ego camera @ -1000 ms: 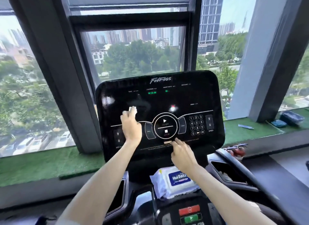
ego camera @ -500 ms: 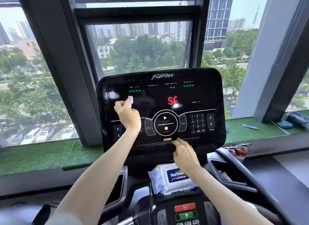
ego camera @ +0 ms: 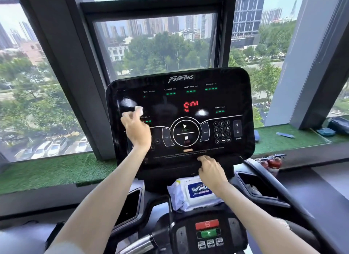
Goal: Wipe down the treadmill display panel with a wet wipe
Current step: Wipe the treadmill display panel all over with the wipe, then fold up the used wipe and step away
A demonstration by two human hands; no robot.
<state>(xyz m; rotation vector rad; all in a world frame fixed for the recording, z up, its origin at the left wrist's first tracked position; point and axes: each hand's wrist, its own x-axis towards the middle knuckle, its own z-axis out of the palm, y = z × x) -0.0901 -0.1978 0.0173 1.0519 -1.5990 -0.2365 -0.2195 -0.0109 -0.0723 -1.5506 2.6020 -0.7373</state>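
- A folded wet wipe is pinched in the fingers of the left hand and pressed against the upper left of the display panel
- The right hand is rested on the panel's lower edge, fingers loosely bent, nothing held
- The wiping step is judged to be in hand
- Next, a light stroke toward the panel's right side is called for, so that no keys are pressed
- A pack of wipes is seen just below the panel

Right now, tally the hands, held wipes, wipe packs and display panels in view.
Hands: 2, left hand and right hand
Held wipe: 1
Wipe pack: 1
Display panel: 1
Total: 5
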